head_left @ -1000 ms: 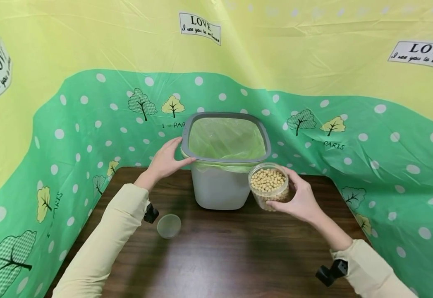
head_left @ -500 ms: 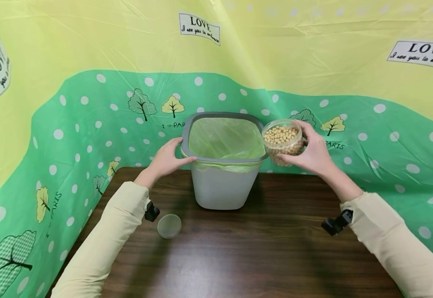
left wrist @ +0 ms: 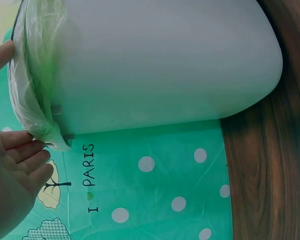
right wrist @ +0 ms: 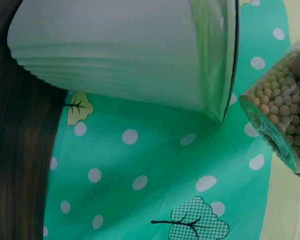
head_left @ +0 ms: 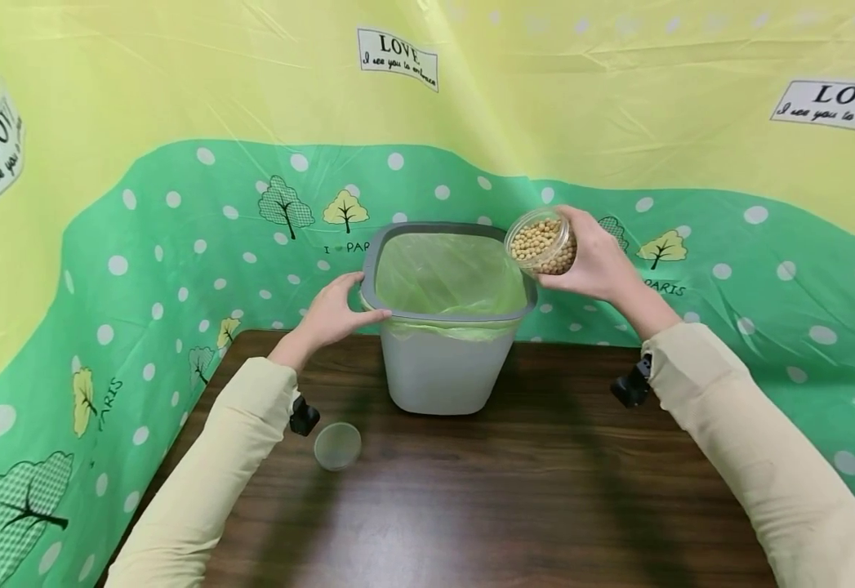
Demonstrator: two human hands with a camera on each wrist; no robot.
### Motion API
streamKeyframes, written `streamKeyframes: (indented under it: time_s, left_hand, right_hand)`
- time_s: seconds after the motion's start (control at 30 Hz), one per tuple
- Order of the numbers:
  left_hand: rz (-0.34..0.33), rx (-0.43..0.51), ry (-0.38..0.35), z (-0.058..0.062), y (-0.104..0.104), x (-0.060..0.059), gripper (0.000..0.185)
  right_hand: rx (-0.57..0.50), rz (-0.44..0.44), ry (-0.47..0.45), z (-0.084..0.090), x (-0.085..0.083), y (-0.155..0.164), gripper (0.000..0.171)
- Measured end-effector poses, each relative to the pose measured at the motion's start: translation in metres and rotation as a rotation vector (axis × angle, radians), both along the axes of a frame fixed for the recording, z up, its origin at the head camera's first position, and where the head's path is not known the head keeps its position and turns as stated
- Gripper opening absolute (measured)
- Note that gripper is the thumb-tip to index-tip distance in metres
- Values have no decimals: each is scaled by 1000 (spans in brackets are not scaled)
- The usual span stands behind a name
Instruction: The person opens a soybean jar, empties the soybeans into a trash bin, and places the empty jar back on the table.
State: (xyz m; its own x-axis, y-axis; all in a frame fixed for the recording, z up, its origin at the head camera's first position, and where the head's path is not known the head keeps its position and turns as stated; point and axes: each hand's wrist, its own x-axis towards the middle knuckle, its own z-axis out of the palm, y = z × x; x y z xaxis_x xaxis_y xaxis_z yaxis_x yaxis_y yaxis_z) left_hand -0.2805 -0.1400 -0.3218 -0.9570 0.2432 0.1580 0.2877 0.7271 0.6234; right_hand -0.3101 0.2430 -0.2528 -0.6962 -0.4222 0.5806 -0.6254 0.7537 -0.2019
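Observation:
A grey trash bin (head_left: pixel 445 371) lined with a pale green bag (head_left: pixel 442 273) stands at the back of the table. My left hand (head_left: pixel 327 314) holds its rim at the front left corner, thumb along the front and fingers at the side; in the left wrist view the fingertips meet the rim and bag edge. My right hand (head_left: pixel 594 253) grips a clear jar (head_left: pixel 543 239) of round soybeans from its right side. The jar tilts left, its mouth close over the bin's right rim. Beans fill it in the right wrist view, where little of the hand shows.
A round translucent lid (head_left: pixel 337 446) lies on the dark wooden table (head_left: pixel 464 506), left of the bin's front. A green and yellow printed cloth (head_left: pixel 199 237) hangs behind the bin and along both sides.
My right hand has lifted the jar from in front of the bin up to its right rim, then leftward, and tipped it left. My left hand has stayed at the bin's corner.

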Motion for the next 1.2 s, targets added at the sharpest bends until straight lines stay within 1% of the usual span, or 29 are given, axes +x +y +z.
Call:
streamKeyframes:
  time_s: [0.1,0.3,0.53,0.77,0.87,1.07,1.2]
  left_hand:
    - [5,7,-6,1,1,-1,89]
    - [14,17,-9,1,0,-4,88]
    - [23,32,-16,2,0,-5,87]
    - [30,52,-23,1,1,-6,88]
    - [34,56,-29,2,0,-5,88]
    - [39,65,-51,4,1,-2,87]
    - [40,74,-56,5,1,-1,87]
  right_hand:
    - [52,26,35,-1,-4,1,96]
    - [144,43,122,-2,-10,6,97]
    - [274,71,207,0,-15,8,93]
    - [362,101,279,3,-18,8,95]
    - [385,117,297,4,-18,6,97]
    - [423,130,303,5,-20,4,98]
    - [450,159,324,7,-22,1,98]
